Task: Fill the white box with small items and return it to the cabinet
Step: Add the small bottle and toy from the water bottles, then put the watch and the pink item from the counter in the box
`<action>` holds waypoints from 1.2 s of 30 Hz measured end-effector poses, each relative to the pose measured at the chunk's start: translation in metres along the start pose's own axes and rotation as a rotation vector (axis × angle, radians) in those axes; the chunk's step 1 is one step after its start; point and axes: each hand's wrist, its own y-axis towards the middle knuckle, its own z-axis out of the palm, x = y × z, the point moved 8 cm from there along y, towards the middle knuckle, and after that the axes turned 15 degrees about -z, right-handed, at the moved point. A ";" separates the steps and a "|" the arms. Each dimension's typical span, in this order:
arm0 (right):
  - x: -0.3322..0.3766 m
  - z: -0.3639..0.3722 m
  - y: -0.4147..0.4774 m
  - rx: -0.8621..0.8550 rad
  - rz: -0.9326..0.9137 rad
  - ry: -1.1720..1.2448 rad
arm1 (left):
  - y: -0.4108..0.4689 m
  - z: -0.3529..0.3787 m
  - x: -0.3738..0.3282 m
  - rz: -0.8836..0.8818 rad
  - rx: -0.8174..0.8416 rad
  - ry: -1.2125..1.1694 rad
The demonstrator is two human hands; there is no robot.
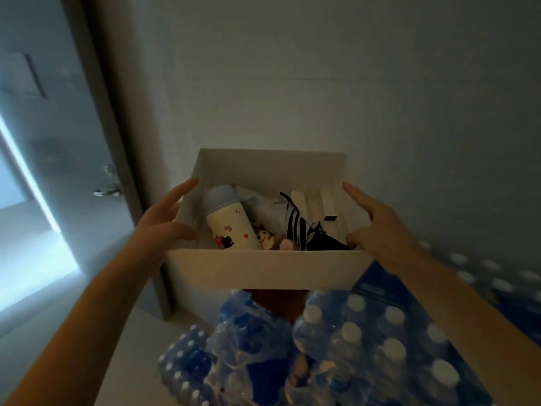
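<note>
Box, white and open-topped, sits high in front of me between both hands, held up before a pale wall and above the shrink-wrapped water bottles below. My left hand is on its left wall, fingers spread long along the outside and thumb hooked over the rim into the box. My right hand mirrors it on the right wall, fingers stretched forward, thumb curled at the near corner. Both hands grip the box and nothing else.

Inside, a cream bottle with a blue cap and little cartoon prints lies on the left. Beside it, near the front wall, is a small plush toy. A striped cloth drapes in the middle, with something dark just right of it that I cannot make out. White card dividers stand at the back right. A door with a handle is off to my left.
</note>
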 end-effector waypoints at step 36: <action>0.179 0.815 0.105 1.285 -0.480 0.531 | -0.265 -0.460 0.216 -0.469 -1.594 0.030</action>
